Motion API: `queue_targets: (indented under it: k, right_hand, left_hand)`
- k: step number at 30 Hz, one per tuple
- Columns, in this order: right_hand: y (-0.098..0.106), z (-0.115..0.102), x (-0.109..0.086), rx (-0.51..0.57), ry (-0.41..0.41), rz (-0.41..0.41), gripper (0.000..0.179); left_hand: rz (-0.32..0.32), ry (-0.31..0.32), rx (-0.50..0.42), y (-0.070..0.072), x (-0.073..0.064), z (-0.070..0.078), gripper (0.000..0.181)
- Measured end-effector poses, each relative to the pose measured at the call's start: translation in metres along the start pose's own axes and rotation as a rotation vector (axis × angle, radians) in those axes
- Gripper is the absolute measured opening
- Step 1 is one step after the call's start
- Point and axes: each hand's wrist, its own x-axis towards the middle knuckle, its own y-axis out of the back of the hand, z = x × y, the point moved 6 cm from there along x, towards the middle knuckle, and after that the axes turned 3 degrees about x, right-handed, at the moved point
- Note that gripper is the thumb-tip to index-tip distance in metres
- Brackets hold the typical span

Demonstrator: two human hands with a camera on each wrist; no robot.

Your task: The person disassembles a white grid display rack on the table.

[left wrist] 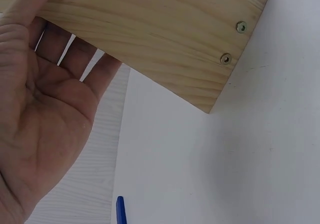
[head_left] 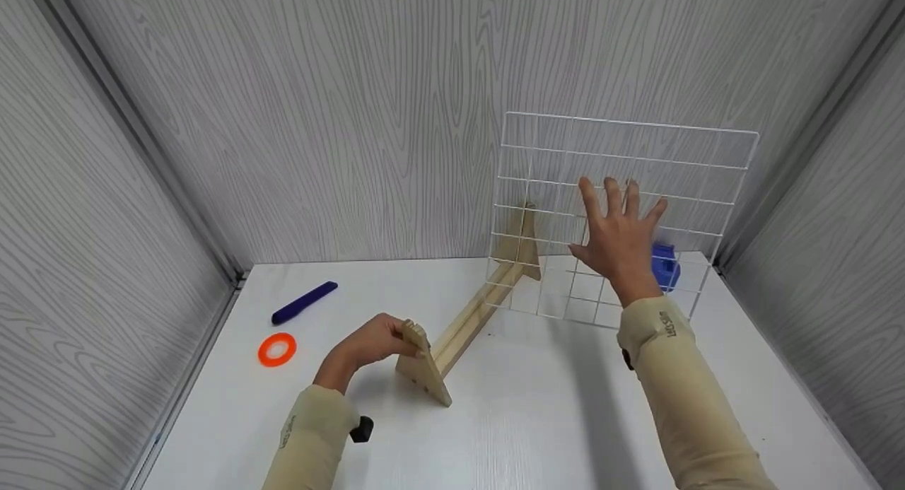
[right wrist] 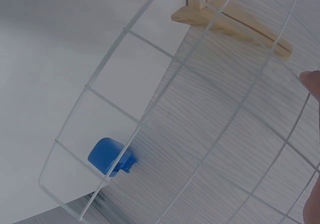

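My left hand [head_left: 371,341] grips the notched top of the near end panel [head_left: 429,377] of a pale wooden stand [head_left: 472,324], thumb on one face and fingers behind. Two bolt heads show low on that panel [left wrist: 195,49] in the left wrist view. With fingers spread wide, my right hand [head_left: 621,239] lies against a white wire grid panel [head_left: 633,123]. The grid leans up over the table's right side, its left part overlapping the stand's far end panel [head_left: 523,239] in the head view. Only parts of the right hand's fingers show in the right wrist view.
An orange ring [head_left: 264,351] and a long dark blue object [head_left: 304,303] lie on the white table [head_left: 523,419] at the left. Behind the grid at the right is a blue plastic thing [right wrist: 105,155]. Grey wood-patterned walls [head_left: 353,122] enclose the back and sides.
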Motion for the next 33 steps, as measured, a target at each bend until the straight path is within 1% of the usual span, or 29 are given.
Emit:
queue_targets:
  k: [5,10,13,17,23,30,33]
  right_hand:
    - [0.0,0.001,0.0,-0.006,0.004,0.014,0.121]
    - [-0.003,0.003,-0.001,0.006,0.001,0.0,0.121]
    - [-0.005,0.005,-0.003,0.009,-0.005,-0.012,0.121]
    - [-0.006,0.004,-0.004,0.001,0.003,0.002,0.12]
    - [-0.007,0.005,-0.005,0.004,0.012,0.025,0.12]
    - [-0.008,0.007,-0.007,0.016,-0.002,0.006,0.119]
    - [-0.008,0.006,-0.006,0.017,-0.002,0.005,0.119]
  left_hand:
    - [0.023,-0.008,-0.014,-0.004,-0.002,-0.002,0.017]
    - [0.048,-0.013,-0.033,-0.01,-0.004,-0.003,0.019]
    - [0.055,-0.038,-0.04,-0.013,-0.005,-0.002,0.018]
    - [0.066,-0.068,-0.06,-0.018,-0.007,0.0,0.018]
    - [0.087,-0.077,-0.073,-0.026,-0.008,0.001,0.018]
    - [0.105,-0.071,-0.102,-0.034,-0.009,0.004,0.017]
    - [0.111,-0.086,-0.124,-0.038,-0.01,0.006,0.018]
